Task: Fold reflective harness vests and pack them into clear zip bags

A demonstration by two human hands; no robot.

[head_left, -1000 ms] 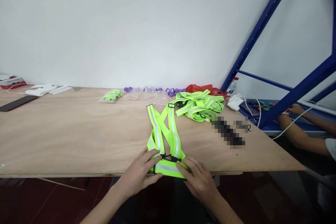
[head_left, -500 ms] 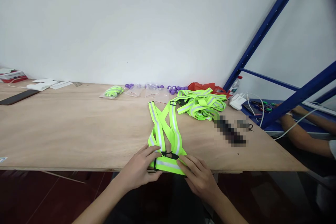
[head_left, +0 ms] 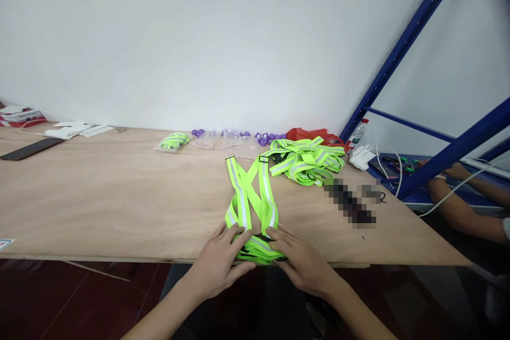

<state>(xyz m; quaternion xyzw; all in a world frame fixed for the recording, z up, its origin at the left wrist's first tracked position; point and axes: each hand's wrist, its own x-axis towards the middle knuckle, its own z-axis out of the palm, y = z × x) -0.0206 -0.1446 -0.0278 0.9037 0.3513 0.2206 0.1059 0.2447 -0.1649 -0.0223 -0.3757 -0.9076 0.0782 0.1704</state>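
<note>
Both sides of the harness point(head_left: 260, 248) are clamped at its folded end, left hand point(head_left: 217, 261) opposite right hand point(head_left: 303, 261), presumably to keep the layers aligned. It lies at the table's point(head_left: 119, 207) front edge, straps point(head_left: 241, 196) extending toward the pile point(head_left: 308, 160).

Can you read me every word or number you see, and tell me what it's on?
Nothing is readable.
Red-and-white box: print too small, blurred.
Bottle label: too small.
Sticker at far left: too blurred.
Yellow-green straps between the hands and the wall: no writing visible.
</note>
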